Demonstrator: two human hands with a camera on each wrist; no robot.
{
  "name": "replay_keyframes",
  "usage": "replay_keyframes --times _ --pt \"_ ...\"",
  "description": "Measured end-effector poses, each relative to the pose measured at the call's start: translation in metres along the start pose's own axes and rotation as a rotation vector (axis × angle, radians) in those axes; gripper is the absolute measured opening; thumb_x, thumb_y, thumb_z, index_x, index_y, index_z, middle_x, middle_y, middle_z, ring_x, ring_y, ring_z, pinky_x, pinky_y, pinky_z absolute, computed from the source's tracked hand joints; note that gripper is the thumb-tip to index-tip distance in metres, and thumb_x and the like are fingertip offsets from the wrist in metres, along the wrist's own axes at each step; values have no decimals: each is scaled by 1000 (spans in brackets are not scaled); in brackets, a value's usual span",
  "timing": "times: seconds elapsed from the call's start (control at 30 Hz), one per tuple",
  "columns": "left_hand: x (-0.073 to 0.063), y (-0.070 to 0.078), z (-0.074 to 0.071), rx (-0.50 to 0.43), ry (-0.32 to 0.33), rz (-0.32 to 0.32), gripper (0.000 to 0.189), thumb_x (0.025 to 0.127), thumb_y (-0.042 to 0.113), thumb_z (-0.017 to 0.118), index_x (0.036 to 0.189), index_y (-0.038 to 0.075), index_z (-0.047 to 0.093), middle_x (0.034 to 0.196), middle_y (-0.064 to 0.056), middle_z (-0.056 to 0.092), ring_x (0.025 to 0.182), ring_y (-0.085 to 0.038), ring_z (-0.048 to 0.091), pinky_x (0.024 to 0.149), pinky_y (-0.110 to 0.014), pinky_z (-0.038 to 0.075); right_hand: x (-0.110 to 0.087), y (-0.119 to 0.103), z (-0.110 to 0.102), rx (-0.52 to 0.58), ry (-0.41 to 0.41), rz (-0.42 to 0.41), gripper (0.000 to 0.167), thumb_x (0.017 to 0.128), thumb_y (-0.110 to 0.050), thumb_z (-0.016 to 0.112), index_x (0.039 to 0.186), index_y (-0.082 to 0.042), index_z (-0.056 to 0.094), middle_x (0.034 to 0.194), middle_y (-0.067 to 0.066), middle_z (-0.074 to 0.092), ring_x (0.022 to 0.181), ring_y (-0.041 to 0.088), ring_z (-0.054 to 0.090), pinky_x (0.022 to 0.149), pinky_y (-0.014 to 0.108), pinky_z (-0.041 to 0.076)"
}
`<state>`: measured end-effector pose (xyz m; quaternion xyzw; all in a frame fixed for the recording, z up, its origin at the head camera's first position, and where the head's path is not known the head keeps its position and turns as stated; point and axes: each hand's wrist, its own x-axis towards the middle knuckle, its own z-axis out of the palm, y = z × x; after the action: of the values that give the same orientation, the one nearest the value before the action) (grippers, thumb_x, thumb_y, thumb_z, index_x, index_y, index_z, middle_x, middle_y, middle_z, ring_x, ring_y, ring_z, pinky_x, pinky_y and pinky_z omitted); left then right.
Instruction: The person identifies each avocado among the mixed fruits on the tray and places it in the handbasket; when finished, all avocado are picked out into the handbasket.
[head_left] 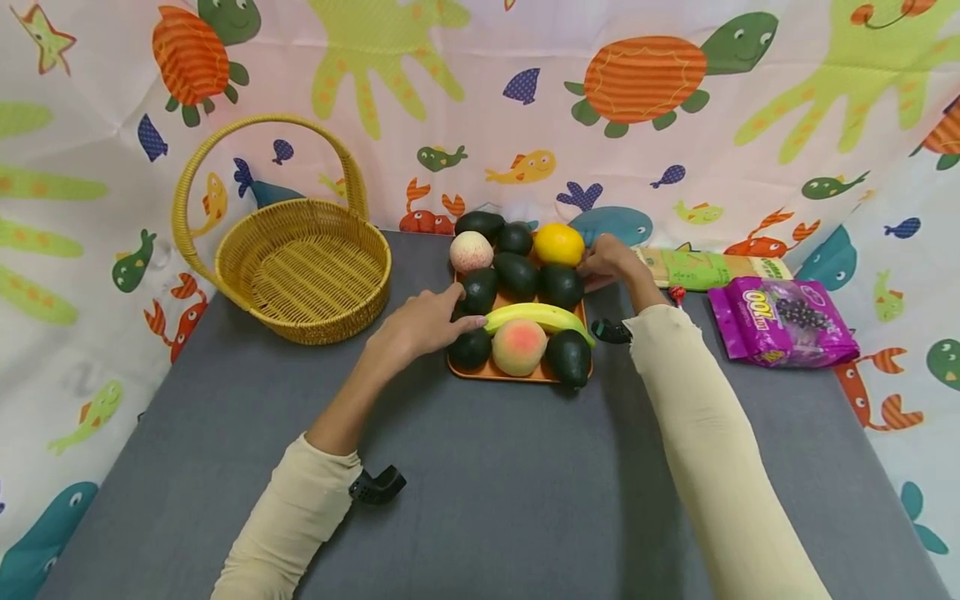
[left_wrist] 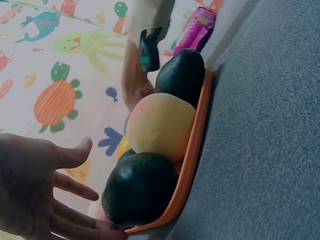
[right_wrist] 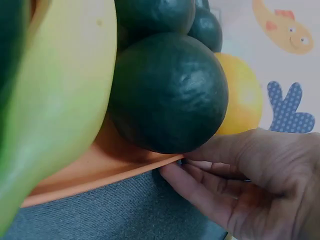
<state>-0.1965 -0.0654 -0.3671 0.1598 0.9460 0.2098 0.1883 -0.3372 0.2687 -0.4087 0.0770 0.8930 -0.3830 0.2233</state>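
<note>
An orange tray (head_left: 504,377) lies on the table, filled with fruit. Across it runs a yellow banana (head_left: 536,315), with a peach (head_left: 519,347) in front and a paler, speckled round fruit (head_left: 472,252) at the back left. Several dark green avocados (head_left: 517,277) fill most of the rest, and a yellow-orange round fruit (head_left: 558,244) sits at the back right. My left hand (head_left: 420,323) is spread at the tray's left side, fingertips right at the rim by an avocado (left_wrist: 140,190). At the right side, my right hand (right_wrist: 250,175) pinches the tray's rim (right_wrist: 107,181) between thumb and fingers.
A wicker basket (head_left: 315,332) with a tall handle stands at the back left. To the right lie a purple grape packet (head_left: 787,321), a green-and-yellow packet (head_left: 708,268) and a small red-wrapped item (head_left: 677,294). A printed cloth (head_left: 480,83) hangs behind the table.
</note>
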Motion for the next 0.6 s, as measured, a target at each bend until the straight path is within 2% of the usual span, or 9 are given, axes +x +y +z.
replay_keyframes --times 0.17,0.27,0.37,0.5,0.6 --pt "3 1 5 9 -19 -28 69 104 60 53 157 16 43 150 -16 59 126 -40 64 101 -55 54 9 -3 0 121 -20 145 10 90 3 75 86 1 66 72 6 69 65 21 74 82 43 64" --pt "3 2 6 21 -30 -46 69 103 60 54 157 17 44 151 -15 58 130 -41 61 102 -56 53 12 -5 -1 134 -49 206 10 91 1 75 88 1 65 70 7 70 61 20 75 84 41 63" --pt "3 4 8 36 -39 -55 70 103 60 53 158 18 43 152 -16 58 132 -43 60 104 -57 53 15 -5 -4 128 -119 261 9 94 -5 71 91 0 64 70 7 71 62 18 76 83 36 63" --pt "3 5 11 38 -31 -58 70 103 61 52 159 20 43 154 -16 56 134 -45 58 105 -60 52 18 -3 -8 130 -192 292 10 97 -8 68 91 -1 64 70 7 71 64 17 76 82 33 64" --pt "3 6 13 34 -24 -61 70 104 62 52 159 20 44 154 -17 56 135 -45 58 105 -60 52 16 -3 -10 128 -197 292 11 97 -8 68 90 0 64 70 8 72 64 17 76 82 33 64"
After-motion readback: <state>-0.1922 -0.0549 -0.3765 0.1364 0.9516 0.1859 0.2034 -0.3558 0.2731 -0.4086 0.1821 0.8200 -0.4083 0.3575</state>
